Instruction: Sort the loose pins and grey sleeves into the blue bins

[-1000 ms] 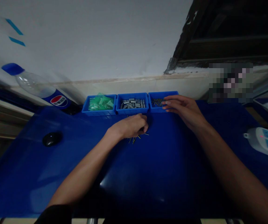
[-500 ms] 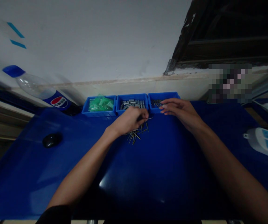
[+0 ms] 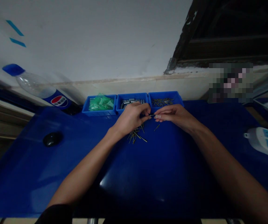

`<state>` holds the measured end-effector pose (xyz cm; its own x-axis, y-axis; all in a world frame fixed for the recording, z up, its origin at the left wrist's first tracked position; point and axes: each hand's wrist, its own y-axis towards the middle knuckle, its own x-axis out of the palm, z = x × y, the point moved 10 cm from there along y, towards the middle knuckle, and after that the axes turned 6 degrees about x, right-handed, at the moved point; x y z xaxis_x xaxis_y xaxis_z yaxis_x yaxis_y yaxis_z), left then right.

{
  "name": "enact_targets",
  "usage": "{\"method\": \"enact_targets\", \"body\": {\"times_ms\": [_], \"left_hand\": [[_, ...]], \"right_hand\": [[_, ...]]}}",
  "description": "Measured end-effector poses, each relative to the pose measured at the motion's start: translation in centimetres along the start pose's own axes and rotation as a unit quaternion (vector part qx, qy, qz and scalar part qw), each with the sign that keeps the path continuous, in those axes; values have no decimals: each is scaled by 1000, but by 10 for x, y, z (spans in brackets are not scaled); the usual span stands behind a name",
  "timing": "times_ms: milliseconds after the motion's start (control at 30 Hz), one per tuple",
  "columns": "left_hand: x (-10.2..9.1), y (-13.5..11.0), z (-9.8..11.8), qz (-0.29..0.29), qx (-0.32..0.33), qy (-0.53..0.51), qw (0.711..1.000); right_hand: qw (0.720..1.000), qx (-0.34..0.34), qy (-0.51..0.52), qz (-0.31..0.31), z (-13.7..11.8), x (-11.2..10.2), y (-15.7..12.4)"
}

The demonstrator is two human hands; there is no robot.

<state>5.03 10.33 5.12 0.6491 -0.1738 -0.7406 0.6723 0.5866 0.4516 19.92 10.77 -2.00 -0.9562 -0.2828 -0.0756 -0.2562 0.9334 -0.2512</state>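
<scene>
A thin metal rod point(image 3: 152, 115), perhaps a small drill bit, bridges the gap between my two hands. My left hand point(image 3: 135, 115) pinches one end, and the fingertips of my right hand point(image 3: 172, 115) close on the other. Below my left hand lies a loose pile of similar thin rods point(image 3: 135, 135), partly covered by that hand. One single rod point(image 3: 157, 127) rests apart under my right fingertips. Behind my right hand stands a blue bin of thin rods point(image 3: 162, 102). Short grey metal cylinders point(image 3: 131, 101) fill the middle bin, partly hidden by my left hand.
At the left of the row, a blue bin point(image 3: 99, 114) holds green plastic packets point(image 3: 101, 103). A Pepsi bottle point(image 3: 58, 101) leans near the wall, with a black mouse point(image 3: 52, 139) in front. A white power strip point(image 3: 265, 143) sits at the right on the blue table point(image 3: 134, 180).
My right hand has come down and left from the right bin to meet my left hand at the rod. My left hand has shifted slightly right and up. Some loose rods lie differently.
</scene>
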Motion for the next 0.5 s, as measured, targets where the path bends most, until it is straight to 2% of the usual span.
{"method": "enact_targets", "body": {"times_ms": [333,433,500], "left_hand": [[3,0,5,11,9,18,1000],[10,0,10,-17,14,42,999],[26,-1,17,-78,34,29,996]], "right_hand": [[999,-12,19,28,-1,-3,1],[994,-48,30,94,-9,-21,-1],[985,-70,42,151,-16,-37,-6]]}}
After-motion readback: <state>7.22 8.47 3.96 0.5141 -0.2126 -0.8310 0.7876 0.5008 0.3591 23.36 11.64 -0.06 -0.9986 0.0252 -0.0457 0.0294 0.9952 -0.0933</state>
